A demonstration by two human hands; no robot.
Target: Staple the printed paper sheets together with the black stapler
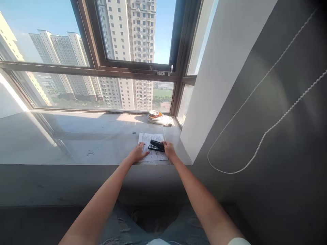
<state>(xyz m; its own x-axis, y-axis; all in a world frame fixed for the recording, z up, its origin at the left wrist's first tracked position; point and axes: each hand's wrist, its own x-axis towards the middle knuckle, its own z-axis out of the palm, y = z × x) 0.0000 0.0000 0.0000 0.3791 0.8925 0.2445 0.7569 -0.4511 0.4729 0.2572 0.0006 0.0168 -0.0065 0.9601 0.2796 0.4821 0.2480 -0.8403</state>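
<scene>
A black stapler lies over printed sheets of paper near the front edge of the window sill. My right hand is closed around the stapler's right end, and its jaw end points left. On the left border of the paper, my left hand rests with thumb and fingers apart, the thumb stretched toward the stapler. It grips nothing that I can see. How many sheets lie under the stapler I cannot tell.
A small dark strip lies behind the paper. Stacked rolls or plates stand in the far right corner by the window frame. A beaded blind chain hangs in a loop at right. The sill ends in a front edge.
</scene>
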